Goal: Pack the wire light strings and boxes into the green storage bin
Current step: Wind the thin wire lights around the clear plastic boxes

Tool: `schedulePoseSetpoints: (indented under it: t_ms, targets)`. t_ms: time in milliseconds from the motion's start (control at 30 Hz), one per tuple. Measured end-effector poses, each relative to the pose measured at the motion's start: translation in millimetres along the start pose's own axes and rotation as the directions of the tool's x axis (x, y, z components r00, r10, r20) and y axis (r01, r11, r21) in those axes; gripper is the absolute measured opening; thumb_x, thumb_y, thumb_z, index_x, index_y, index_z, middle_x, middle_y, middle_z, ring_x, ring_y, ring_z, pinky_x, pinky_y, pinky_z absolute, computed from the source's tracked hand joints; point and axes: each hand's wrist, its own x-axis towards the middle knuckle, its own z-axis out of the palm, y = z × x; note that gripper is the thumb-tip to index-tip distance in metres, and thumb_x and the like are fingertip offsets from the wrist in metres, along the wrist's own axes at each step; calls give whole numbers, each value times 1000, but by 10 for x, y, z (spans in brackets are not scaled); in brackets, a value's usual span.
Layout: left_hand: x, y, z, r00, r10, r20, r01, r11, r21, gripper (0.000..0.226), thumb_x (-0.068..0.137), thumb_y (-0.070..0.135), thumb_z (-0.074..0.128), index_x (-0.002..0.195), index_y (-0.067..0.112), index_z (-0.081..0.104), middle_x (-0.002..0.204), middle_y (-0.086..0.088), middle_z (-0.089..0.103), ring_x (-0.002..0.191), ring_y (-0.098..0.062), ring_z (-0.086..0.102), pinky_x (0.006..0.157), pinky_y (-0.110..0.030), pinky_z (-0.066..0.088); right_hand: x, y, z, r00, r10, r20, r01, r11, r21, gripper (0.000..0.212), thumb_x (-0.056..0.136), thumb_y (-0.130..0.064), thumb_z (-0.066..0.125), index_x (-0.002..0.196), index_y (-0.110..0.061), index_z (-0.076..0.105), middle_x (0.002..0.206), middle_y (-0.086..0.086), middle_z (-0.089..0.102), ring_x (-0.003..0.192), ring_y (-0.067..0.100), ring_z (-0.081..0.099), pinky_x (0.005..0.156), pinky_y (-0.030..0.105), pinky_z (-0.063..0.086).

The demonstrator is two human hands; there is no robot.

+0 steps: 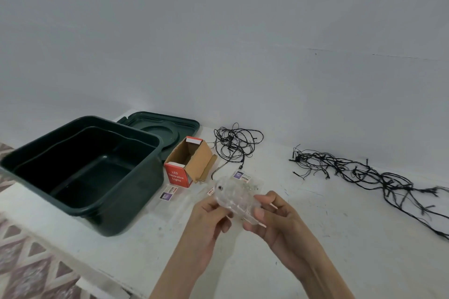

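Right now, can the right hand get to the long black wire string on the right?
Probably yes, once freed: only table lies between the right hand and the black wire string, but it and the left hand both hold a clear packet.

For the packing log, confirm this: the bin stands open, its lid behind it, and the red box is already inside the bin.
Wrong on one point. The red box is not in the bin; it lies open on the table beside it, as the head view shows. The bin does stand open, its lid behind it.
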Motion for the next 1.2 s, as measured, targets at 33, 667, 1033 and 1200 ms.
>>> schedulePoseSetpoints:
  t_ms: [33,667,1033,1200]
  targets:
    - [-19,-11,10,998,43,-55,-41,999,31,19,81,-1,58,74,7,73,73,-11,57,53,-8,39,47,-16,33,4,35,28,999,-7,-33,9,999,40,48,25,-12,97,63,-10,67,77,17,68,68,26,68,57,32,56]
    - [-100,-158,-618,995,86,42,-95,841,533,16,77,43,60,62,41,65,67,22,55,60,3,44,60,-10,33,222,345,183,997,57,-52,-76,791,-607,17,88,-6,60,96,-8,75,93,13,73,80,20,67,80,39,57]
    - [459,-272,-1213,955,243,-169,150,92,984,55,95,48,35,144,26,25,147,6,34,136,-17,26,110,-30,25,315,476,138,975,-30,-219,-82,871,-485,12,83,-4,64,81,1,75,85,26,69,73,27,68,77,41,58]
    - [567,-509,-1285,965,216,-151,187,-156,970,50,97,47,25,139,22,34,145,-1,39,131,-23,32,104,-33,31,283,485,102,976,-22,-218,-88,873,-480,22,75,-13,73,90,3,74,89,21,72,76,26,69,79,43,58]
